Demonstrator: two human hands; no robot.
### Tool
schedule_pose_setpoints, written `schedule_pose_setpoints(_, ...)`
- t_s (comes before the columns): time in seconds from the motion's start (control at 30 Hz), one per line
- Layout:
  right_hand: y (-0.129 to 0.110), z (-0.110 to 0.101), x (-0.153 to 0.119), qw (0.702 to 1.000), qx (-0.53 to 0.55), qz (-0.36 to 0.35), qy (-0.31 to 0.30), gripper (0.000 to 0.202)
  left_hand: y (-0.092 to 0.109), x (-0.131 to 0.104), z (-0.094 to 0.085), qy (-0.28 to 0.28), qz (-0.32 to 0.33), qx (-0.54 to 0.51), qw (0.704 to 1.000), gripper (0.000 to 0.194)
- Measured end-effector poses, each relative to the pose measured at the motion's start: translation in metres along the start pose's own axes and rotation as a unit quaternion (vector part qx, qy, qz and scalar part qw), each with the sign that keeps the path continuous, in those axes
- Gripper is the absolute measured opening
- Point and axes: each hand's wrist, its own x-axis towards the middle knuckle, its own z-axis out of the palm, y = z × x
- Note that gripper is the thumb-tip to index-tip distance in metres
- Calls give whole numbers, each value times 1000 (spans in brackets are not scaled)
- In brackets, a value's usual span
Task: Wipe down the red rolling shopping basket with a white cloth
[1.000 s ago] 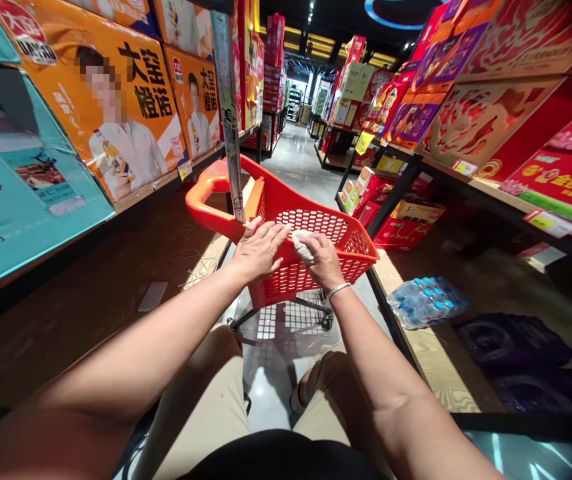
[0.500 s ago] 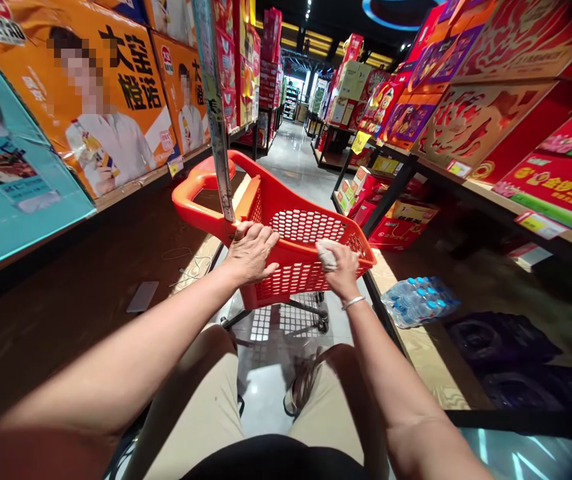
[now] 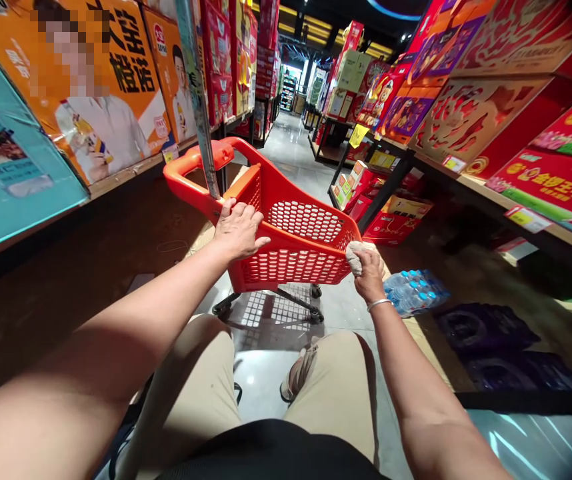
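Observation:
An orange-red shopping cart (image 3: 296,267) with perforated sides stands crosswise in the aisle, its handle end at the left. A worn metal pole (image 3: 200,107) rises from its rim near the handle. My left hand (image 3: 241,228) lies on the rim by the foot of that pole, fingers apart, holding nothing. At the right end of the cart, my right hand (image 3: 369,267) grips a pale cloth (image 3: 354,257), which touches the corner of the rim. A thin bracelet (image 3: 379,303) circles my right wrist.
Shelves of boxed goods line both sides, with orange boxes (image 3: 101,100) at left and red boxes (image 3: 556,180) at right. Shrink-wrapped water bottles (image 3: 416,292) lie on the low right shelf. The grey floor (image 3: 291,137) runs back between the shelves.
My right hand has moved right along the rim with the cloth, to the cart's far right corner. My left hand and the cart appear slightly further left in view.

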Motion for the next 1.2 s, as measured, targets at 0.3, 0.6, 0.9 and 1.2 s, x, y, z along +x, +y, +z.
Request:
schedule_pose_setpoints(0.3,-90,83,-23,994,13,-102,31,42,26,10,22,-44,102,-30,993,63)
schedule_pose_setpoints(0.6,-82,78,-22,964,-52,-236,-114,28,2,16,31,-55,105,-23,993,66)
schedule_pose_setpoints(0.9,-73,64,-2,987,-4,-158,17,30,-10,36,47,-53,77,5,996,69)
schedule_pose_setpoints(1.2,-73,46,25,988,-18,-147,-43,24,-24,53,49,-84,44,1,995,61)
